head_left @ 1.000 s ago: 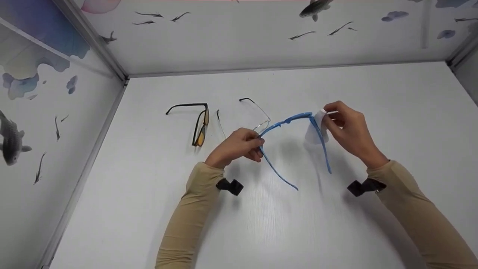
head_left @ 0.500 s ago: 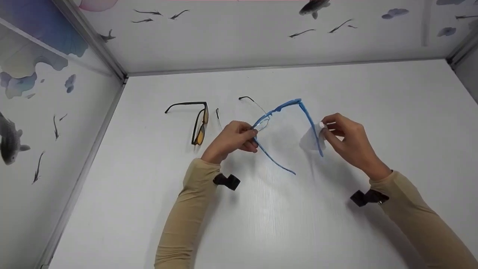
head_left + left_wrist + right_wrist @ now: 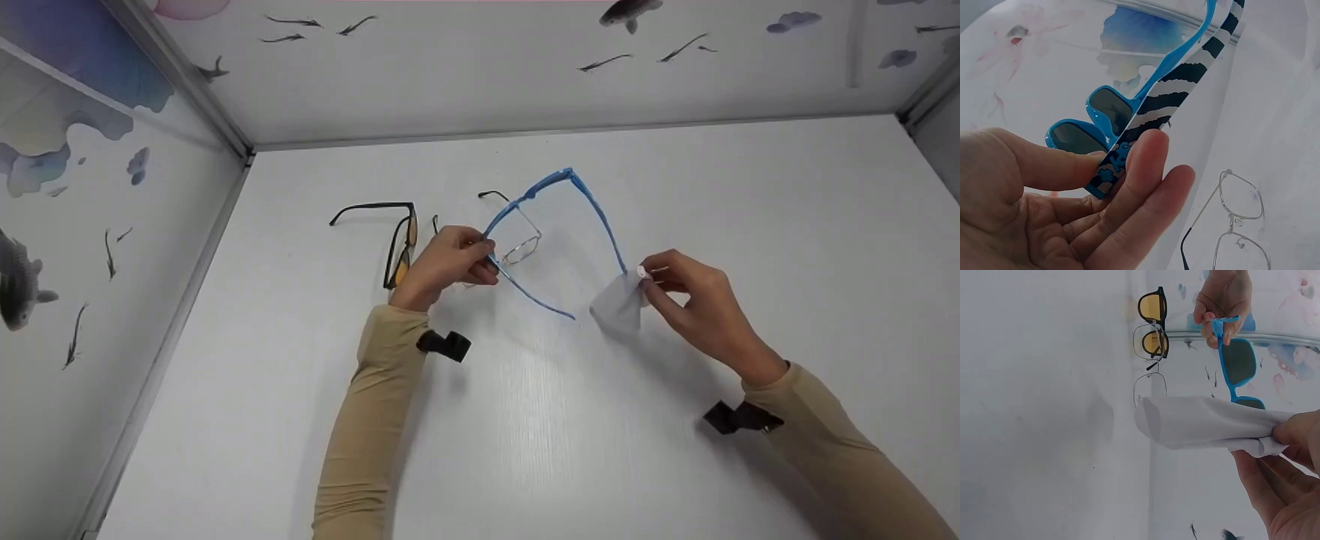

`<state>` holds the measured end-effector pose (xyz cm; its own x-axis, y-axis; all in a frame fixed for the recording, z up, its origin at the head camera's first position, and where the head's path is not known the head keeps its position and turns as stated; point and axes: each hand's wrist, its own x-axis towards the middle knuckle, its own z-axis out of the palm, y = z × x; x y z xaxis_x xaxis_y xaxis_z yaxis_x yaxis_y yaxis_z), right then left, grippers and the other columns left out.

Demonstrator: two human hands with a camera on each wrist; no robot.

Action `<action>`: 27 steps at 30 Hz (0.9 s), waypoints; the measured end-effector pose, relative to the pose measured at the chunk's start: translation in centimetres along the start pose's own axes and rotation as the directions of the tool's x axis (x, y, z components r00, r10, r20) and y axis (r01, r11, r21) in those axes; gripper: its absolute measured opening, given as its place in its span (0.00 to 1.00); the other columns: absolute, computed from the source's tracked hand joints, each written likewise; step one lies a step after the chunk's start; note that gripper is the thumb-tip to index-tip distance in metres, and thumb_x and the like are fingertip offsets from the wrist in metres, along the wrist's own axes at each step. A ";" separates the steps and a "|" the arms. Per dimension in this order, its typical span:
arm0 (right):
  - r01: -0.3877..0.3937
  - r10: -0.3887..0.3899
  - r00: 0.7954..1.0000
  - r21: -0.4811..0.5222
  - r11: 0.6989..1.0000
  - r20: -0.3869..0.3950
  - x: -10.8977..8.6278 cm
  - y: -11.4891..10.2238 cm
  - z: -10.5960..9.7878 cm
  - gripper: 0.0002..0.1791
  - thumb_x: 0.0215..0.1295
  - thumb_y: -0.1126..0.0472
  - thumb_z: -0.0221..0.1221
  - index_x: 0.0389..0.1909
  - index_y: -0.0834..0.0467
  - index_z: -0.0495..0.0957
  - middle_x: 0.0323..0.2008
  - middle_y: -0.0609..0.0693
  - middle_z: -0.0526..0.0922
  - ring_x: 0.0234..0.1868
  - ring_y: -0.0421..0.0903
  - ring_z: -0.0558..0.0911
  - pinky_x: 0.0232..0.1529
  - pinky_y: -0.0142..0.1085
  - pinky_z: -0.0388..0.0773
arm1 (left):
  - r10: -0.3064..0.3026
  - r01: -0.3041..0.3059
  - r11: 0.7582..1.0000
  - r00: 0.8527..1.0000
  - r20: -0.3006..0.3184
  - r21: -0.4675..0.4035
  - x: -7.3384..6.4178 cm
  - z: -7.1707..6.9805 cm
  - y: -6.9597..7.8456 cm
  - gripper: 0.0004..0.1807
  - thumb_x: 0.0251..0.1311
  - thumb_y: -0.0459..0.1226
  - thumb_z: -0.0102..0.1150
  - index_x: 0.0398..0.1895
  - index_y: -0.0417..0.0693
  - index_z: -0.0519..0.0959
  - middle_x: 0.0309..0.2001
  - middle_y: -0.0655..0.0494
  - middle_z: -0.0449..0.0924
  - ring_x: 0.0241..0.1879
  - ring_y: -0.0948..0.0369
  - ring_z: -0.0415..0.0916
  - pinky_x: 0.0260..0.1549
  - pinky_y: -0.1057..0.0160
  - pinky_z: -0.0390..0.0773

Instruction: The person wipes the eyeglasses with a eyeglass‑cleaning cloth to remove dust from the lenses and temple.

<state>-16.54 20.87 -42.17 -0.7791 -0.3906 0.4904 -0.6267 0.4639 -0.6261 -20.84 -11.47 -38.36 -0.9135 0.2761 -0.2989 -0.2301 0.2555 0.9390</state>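
My left hand (image 3: pixel 450 259) pinches a pair of blue sunglasses (image 3: pixel 553 178) at one front corner, between thumb and fingers. Both temples are unfolded. In the left wrist view the sunglasses (image 3: pixel 1174 90) show dark lenses and a black-and-white striped outer temple. The fingers of my right hand (image 3: pixel 697 307) pinch a thin white cloth (image 3: pixel 619 307), which hangs down to the left. The far temple's tip ends at the cloth's upper edge; whether they touch I cannot tell. From the right wrist, the folded cloth (image 3: pixel 1202 422) covers part of one dark lens.
Wire-framed glasses (image 3: pixel 523 250) lie on the white table (image 3: pixel 525 450) beyond my left hand, partly hidden by it. Black-framed glasses (image 3: pixel 371 205) with orange lenses are left of them. Printed panels (image 3: pixel 450 82) stand along the table's back and left side.
My left hand has moved the blue sunglasses away and to the left. My right hand has come nearer with the cloth, which has slid along the temple from near its hinge to its tip.
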 end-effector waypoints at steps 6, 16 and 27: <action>0.079 -0.079 0.997 0.011 0.997 0.016 -0.2 -1.0 0.0 0.18 0.51 0.84 0.61 0.43 0.68 0.76 0.38 0.53 0.82 0.37 0.46 0.84 0.43 0.23 0.76 | 0.000 0.000 1.000 1.000 -0.016 0.021 0.0 -0.5 -0.3 0.12 0.71 0.32 0.48 0.48 0.29 0.73 0.31 0.46 0.79 0.26 0.61 0.81 0.39 0.60 0.81; 0.152 -0.153 0.988 -0.104 0.983 0.002 0.8 -1.3 0.5 0.19 0.49 0.82 0.65 0.42 0.64 0.79 0.38 0.51 0.82 0.40 0.46 0.74 0.36 0.29 0.72 | 0.011 -0.012 0.999 0.999 0.035 0.036 -0.3 0.2 -0.3 0.13 0.71 0.32 0.48 0.49 0.26 0.73 0.30 0.46 0.79 0.25 0.61 0.80 0.40 0.58 0.81; 0.167 -0.172 0.985 -0.266 0.949 0.004 1.4 -0.1 -0.2 0.16 0.47 0.78 0.69 0.38 0.62 0.82 0.37 0.54 0.80 0.40 0.47 0.74 0.39 0.29 0.71 | 0.015 -0.023 0.996 0.996 0.093 0.084 -0.8 0.7 -0.3 0.11 0.71 0.32 0.47 0.47 0.30 0.74 0.30 0.46 0.78 0.26 0.60 0.79 0.39 0.59 0.81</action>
<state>-17.57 20.44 -41.32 -0.6594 -0.4675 0.5887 -0.7296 0.5868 -0.3513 -19.78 -11.15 -38.53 -0.8815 0.3651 -0.2994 -0.1801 0.3261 0.9280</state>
